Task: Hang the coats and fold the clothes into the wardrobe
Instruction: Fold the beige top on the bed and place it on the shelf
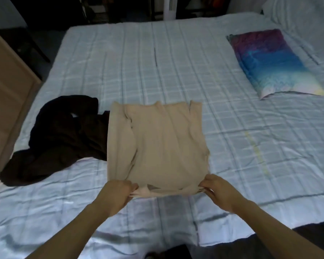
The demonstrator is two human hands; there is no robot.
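Bedroom, dim; bed (157, 53) with pale checked cover serves as the work surface.

Hands, two: left hand (118, 193) and right hand (217, 189), each closed in a pinch on a near corner of the beige garment (157, 146), fingers curled over the hem. Nothing else held.

Beige garment, one: lies flat on the bed just beyond the hands, already narrowed to a rough rectangle, sides turned in.

Step in hand, as judged: folding, mid-way. Next move would call for lifting the near hem and carrying it away to meet the far edge, both corners kept level so the fold stays square.

Dark garment (60, 139), one: crumpled heap beyond and left of the left hand, touching the beige garment's left edge; not yet folded.

Coloured pillow (273, 62), one: well beyond the right hand, to its right. White pillow (303, 15), one, farther still.

Wooden furniture (6, 101), one piece, far left; whether it is the wardrobe cannot be told.
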